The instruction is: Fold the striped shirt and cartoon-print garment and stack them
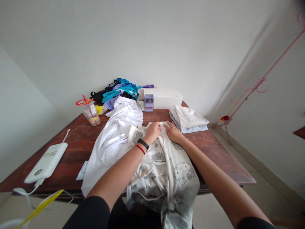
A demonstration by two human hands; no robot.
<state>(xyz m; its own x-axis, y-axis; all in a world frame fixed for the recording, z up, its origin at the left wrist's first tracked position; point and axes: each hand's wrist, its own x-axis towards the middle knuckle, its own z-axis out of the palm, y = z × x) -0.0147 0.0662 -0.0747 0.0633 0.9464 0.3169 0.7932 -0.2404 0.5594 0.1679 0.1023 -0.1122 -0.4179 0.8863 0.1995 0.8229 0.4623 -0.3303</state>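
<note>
A cream garment printed with grey cat faces (166,165) lies across the wooden table (78,140) and hangs over its near edge. My left hand (153,131) rests on the garment's far end with fingers curled, pinching the fabric edge. My right hand (173,132) lies flat on the same end, fingers stretched out, close beside the left. A black band and a red string circle my left wrist. A crumpled white shirt (114,136) lies just left of the printed garment, partly under it.
Folded pale clothes (188,119) are stacked at the right. A white box (164,97) and a heap of blue, purple and black clothes (119,90) sit at the back. A plastic cup with a red straw (91,112) and a white power bank (47,162) are on the left.
</note>
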